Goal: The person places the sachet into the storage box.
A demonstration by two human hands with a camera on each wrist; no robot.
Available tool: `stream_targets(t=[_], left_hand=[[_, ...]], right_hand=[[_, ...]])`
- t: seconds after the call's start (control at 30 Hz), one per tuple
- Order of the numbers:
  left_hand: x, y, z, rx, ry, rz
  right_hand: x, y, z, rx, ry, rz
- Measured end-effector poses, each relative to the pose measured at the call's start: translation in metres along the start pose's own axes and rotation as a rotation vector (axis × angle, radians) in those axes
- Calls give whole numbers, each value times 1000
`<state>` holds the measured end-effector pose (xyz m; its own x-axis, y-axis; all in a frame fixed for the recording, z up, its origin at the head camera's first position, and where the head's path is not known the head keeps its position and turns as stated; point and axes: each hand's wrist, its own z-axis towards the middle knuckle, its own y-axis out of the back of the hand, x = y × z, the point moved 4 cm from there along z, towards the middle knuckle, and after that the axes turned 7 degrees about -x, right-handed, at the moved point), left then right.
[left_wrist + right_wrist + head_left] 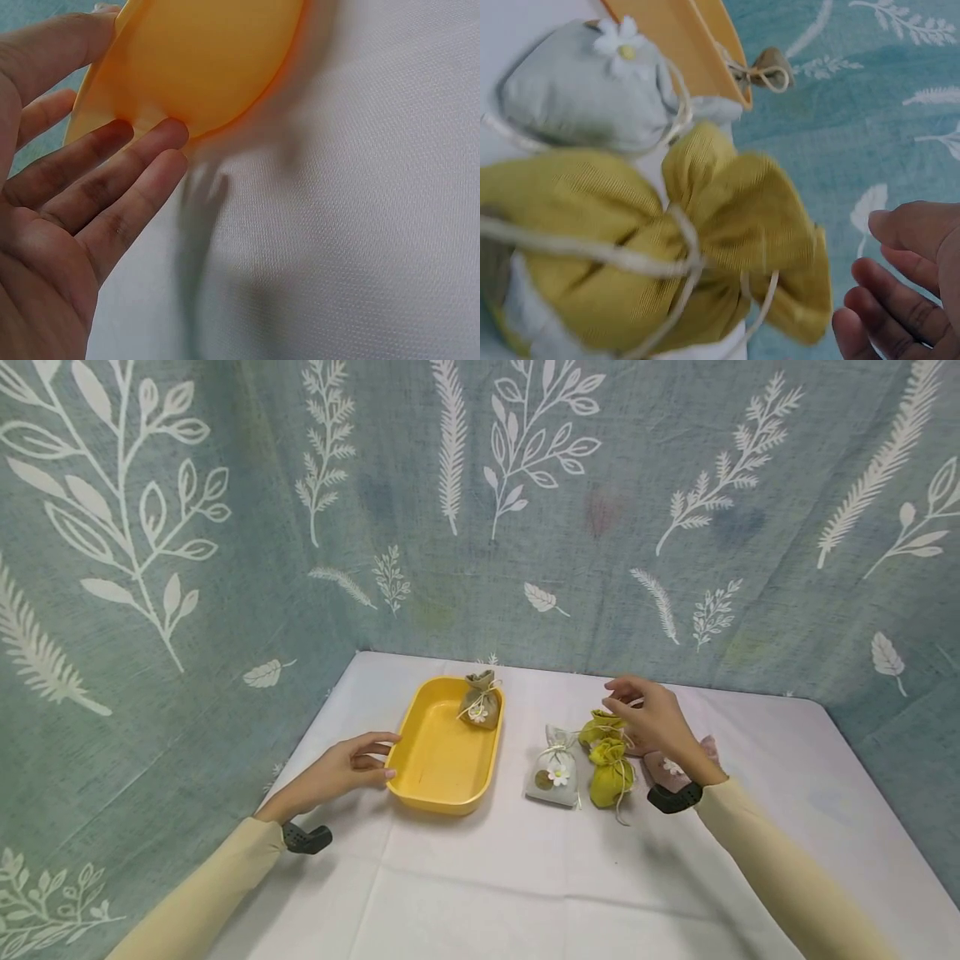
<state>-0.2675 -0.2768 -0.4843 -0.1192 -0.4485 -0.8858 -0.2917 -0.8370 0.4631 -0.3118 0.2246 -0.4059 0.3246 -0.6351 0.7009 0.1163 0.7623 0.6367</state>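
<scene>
A yellow tray stands left of centre, with a brown drawstring pouch in its far right corner. My left hand touches the tray's left side, fingertips against the outer wall, fairly straight in the left wrist view. My right hand hovers above several pouches with nothing between its fingers. Nearest it are two mustard drawstring pouches, one at the back and one in front. In the right wrist view, a gap separates the fingers from a mustard pouch.
To the left of the mustard pouches lies a pale grey pouch with a white flower. Mauve pouches sit partly hidden under the right hand and wrist. A patterned blue-green cloth stands behind and left of the white table.
</scene>
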Motion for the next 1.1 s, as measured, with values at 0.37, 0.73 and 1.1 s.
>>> stream_targets(t=[0.37, 0.73, 1.1], left_hand=[[-1, 2, 1, 5, -2, -31], [-2, 2, 5, 5, -8, -22], [1, -1, -2, -11, 32, -11]], right_hand=[[-22, 31, -24, -43, -17, -67], [-43, 58, -45, -130, -35, -194], [-63, 74, -69, -166, -65, -202]])
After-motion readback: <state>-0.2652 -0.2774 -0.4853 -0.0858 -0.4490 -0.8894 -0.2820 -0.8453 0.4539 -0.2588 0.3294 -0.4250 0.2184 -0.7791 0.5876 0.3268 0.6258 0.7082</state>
